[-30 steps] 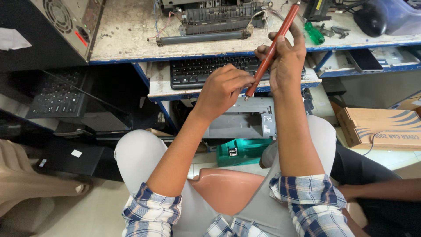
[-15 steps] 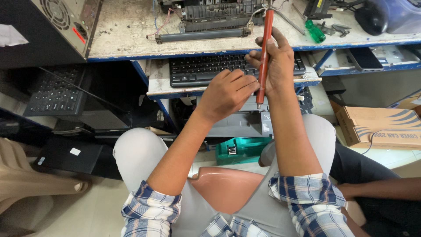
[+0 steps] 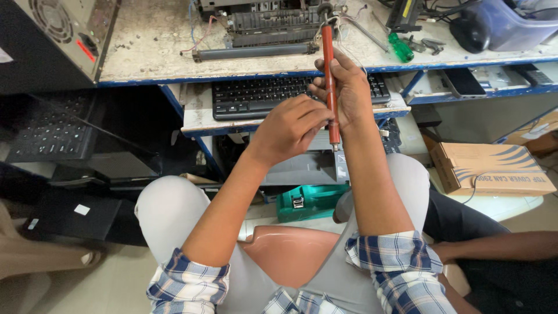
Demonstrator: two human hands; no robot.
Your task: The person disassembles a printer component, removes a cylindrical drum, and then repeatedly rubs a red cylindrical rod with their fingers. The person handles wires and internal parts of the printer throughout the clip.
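Above the keyboard (image 3: 261, 96), both hands grip the red roller (image 3: 329, 81), upright, gear end pointing away

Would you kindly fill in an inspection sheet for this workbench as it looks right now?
Surface: dusty, speckled bench top with blue edge.
Job's things: red roller held upright.
Clutter: dismantled printer unit, grey roller, green screwdriver, black keyboard.
Grips: right hand wraps the roller's middle; left hand pinches its lower part.
Cables: thin loose wires by the printer unit.
Surroundings: computer case, cardboard box, green case.
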